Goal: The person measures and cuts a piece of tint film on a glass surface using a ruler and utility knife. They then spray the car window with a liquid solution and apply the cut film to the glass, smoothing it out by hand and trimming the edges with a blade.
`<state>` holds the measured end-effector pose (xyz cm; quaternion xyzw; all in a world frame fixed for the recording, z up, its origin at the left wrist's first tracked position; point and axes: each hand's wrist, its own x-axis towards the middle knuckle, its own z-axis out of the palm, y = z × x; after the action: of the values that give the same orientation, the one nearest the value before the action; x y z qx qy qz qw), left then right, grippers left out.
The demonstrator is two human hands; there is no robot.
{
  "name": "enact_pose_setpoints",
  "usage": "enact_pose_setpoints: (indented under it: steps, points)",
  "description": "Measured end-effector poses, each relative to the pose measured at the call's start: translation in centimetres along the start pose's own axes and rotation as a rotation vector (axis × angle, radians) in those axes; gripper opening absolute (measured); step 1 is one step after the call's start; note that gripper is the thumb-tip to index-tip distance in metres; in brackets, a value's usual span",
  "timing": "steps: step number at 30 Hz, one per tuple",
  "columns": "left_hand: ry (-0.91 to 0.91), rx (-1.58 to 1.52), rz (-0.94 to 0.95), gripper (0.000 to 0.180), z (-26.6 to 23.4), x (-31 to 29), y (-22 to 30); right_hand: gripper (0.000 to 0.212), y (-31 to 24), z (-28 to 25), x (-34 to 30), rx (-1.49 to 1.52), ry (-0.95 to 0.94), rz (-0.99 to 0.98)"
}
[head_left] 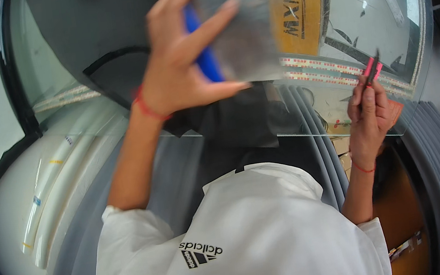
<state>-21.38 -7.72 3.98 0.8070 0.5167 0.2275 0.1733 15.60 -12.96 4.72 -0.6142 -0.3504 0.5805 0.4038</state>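
Here, hands [181,56] hold a pink-and-black tool [371,72] and blue-edged block [244,34] partly hiding the glass tabletop [296,119].

Bright light, glare on glass [345,9], left grip [176,60] and silver block [245,31] blurred (softly), bowed edges

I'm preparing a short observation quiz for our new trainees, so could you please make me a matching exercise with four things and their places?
Things:
1. silvery object
2. slim tool
3. white rolls
4. red bands

Places:
A. one around each wrist
B. between the fingers of the right hand
C. side by side at the left of the picture
D. held up in the left hand

Right pairs: 1-D, 2-B, 3-C, 4-A.
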Motion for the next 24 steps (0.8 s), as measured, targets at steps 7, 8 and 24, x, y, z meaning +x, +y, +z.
enact_pose_setpoints:
  steps: [7,8,24]
  points:
    - [-0.107,0.032,-0.074,0.098,-1.6,-2.8,-4.5,0.028,1.4,6.3,2.1,0.080,-0.022,-0.019]
    - [-0.110,0.020,-0.070,0.098,-1.5,-2.5,-4.7,0.028,1.6,7.0,2.3,0.079,-0.022,-0.041]
    - [-0.167,0.060,-0.139,0.098,-0.2,-1.3,-4.4,0.028,2.5,8.5,2.8,-0.068,-0.001,-0.070]
